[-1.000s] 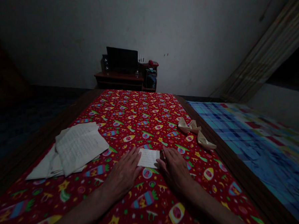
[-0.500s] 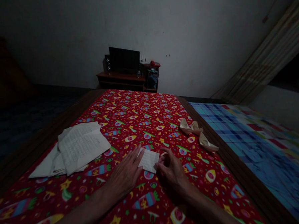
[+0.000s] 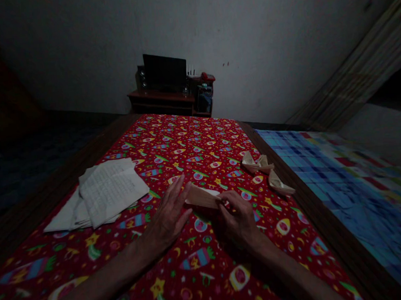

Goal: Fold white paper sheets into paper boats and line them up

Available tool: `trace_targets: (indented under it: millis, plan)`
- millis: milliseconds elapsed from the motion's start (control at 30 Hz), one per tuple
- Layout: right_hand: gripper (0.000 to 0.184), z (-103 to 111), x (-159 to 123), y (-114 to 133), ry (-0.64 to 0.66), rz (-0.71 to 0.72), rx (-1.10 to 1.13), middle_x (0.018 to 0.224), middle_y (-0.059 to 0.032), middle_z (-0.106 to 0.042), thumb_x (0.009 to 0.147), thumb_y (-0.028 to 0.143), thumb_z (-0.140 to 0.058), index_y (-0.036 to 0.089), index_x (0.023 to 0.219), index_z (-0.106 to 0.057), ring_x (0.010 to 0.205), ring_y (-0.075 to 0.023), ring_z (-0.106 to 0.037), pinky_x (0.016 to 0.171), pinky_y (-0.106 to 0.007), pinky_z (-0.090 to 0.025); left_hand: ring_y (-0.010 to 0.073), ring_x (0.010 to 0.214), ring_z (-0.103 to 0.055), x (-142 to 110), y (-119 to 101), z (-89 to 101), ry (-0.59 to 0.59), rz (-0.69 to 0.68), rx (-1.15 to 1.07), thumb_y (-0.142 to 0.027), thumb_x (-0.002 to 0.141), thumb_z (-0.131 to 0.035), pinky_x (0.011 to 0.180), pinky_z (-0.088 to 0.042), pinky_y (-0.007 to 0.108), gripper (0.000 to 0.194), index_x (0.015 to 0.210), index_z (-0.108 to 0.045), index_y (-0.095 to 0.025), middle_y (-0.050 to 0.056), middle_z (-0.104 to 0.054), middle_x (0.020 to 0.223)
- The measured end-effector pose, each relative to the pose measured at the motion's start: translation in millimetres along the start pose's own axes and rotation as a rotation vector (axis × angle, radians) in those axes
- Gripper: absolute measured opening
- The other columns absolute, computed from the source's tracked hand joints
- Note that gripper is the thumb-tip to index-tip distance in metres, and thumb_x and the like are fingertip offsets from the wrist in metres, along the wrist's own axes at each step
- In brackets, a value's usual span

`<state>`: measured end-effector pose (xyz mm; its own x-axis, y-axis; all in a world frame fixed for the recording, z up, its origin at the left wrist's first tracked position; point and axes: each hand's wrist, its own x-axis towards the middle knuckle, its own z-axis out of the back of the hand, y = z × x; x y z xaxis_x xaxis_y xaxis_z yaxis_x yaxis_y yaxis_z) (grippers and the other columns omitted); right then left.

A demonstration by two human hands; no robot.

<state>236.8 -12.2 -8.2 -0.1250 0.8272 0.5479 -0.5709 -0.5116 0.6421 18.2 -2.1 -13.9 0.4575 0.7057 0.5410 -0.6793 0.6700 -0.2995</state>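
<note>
Right now the person's right hand (image 3: 238, 216) pinches one end of a small folded paper (image 3: 203, 198) between thumb and curled fingers, its brownish side showing. Beside the other end, the left hand (image 3: 168, 214) has its fingers loosely spread; whether they touch it, I can't tell. A written paper stack (image 3: 113, 190) lies left on the red patterned cloth (image 3: 190, 146), folded paper shapes (image 3: 255, 163) right.

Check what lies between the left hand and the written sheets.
Only bare red patterned cloth separates the left hand from the written sheets in the head view.
</note>
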Motion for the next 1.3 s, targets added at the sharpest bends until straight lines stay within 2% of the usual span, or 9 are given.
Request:
trace_targets:
  millis: [200,333,433,500,633,733,933,1100,1300]
  plan:
    - [0.011,-6.2,-5.3,-6.2,0.083,0.012,-0.010,0.080,-0.0034,-0.063,0.085,0.020,-0.050,0.020,0.085,-0.060,0.070,-0.0148,-0.060,0.061,-0.024,-0.048,0.0250,0.133,-0.029,-1.0,-2.3,2.2,0.055,-0.091,0.021,-0.018,0.090,-0.046,0.108,-0.033,0.046,0.064,0.145,-0.014,-0.023,0.012,-0.035,0.142]
    - [0.017,-6.9,-9.6,-0.9,0.075,0.286,-0.160,0.083,-0.0058,-0.064,0.088,0.017,-0.045,0.019,0.089,-0.062,0.074,-0.0152,-0.059,0.063,-0.025,-0.047,0.0262,0.125,-0.037,-2.1,-6.6,5.2,0.023,-0.142,0.099,-0.015,0.087,-0.046,0.109,-0.026,0.054,0.049,0.136,-0.035,-0.018,0.011,-0.049,0.125]
    - [0.016,-4.4,-13.0,7.3,0.050,0.476,-0.302,0.079,-0.0042,-0.064,0.089,0.016,-0.046,0.019,0.089,-0.062,0.071,-0.0148,-0.057,0.061,-0.027,-0.043,0.0214,0.108,-0.049,-0.9,-13.1,12.8,-0.024,-0.217,0.097,-0.013,0.088,-0.044,0.107,-0.028,0.051,0.024,0.107,-0.057,-0.020,0.005,-0.061,0.101]
    - [0.015,-1.7,-14.9,13.9,0.080,0.569,-0.370,0.077,-0.0034,-0.064,0.089,0.016,-0.047,0.019,0.089,-0.062,0.068,-0.0144,-0.054,0.060,-0.028,-0.040,0.0174,0.096,-0.054,0.1,-16.7,18.9,-0.048,-0.296,0.081,-0.013,0.089,-0.044,0.103,-0.035,0.042,0.017,0.093,-0.060,-0.020,0.002,-0.063,0.089]
    - [0.016,1.4,-18.2,23.1,0.170,0.654,-0.449,0.080,-0.0047,-0.063,0.091,0.016,-0.046,0.017,0.093,-0.061,0.069,-0.0147,-0.052,0.062,-0.029,-0.038,0.0174,0.088,-0.055,-1.0,-19.5,27.6,-0.093,-0.391,0.157,-0.015,0.091,-0.042,0.087,-0.041,0.036,0.019,0.090,-0.061,-0.017,0.003,-0.065,0.085]
    - [0.018,-0.8,-21.8,21.2,0.233,0.631,-0.497,0.081,-0.0062,-0.061,0.091,0.015,-0.044,0.016,0.092,-0.061,0.070,-0.0159,-0.050,0.063,-0.030,-0.038,0.0182,0.086,-0.055,-8.9,-17.5,28.1,-0.057,-0.363,0.173,-0.017,0.093,-0.039,0.079,-0.041,0.034,0.022,0.087,-0.061,-0.017,0.004,-0.065,0.085]
    - [0.017,-7.4,-27.9,8.3,0.420,0.598,-0.454,0.088,-0.0079,-0.060,0.091,0.017,-0.045,0.015,0.094,-0.061,0.075,-0.0171,-0.048,0.066,-0.029,-0.039,0.0180,0.088,-0.055,-38.6,-13.8,22.4,0.183,-0.159,0.016,-0.015,0.091,-0.043,0.075,-0.045,0.030,0.017,0.096,-0.060,-0.016,0.005,-0.063,0.094]
    - [0.017,-10.1,-26.1,0.6,0.412,0.434,-0.306,0.085,-0.0053,-0.061,0.091,0.018,-0.046,0.018,0.089,-0.063,0.074,-0.0149,-0.051,0.063,-0.026,-0.039,0.0165,0.090,-0.056,-43.4,-17.7,19.5,0.202,-0.022,-0.101,-0.018,0.091,-0.046,0.079,-0.046,0.029,0.016,0.097,-0.061,-0.017,0.004,-0.063,0.095]
    - [0.015,-7.4,-16.5,4.8,0.438,0.130,-0.080,0.081,-0.0041,-0.062,0.089,0.024,-0.052,0.018,0.083,-0.064,0.072,-0.0131,-0.055,0.062,-0.022,-0.041,0.0128,0.081,-0.058,-37.8,-11.3,12.3,0.149,0.168,-0.294,-0.022,0.089,-0.052,0.073,-0.046,0.024,0.018,0.075,-0.062,-0.017,0.002,-0.063,0.085]
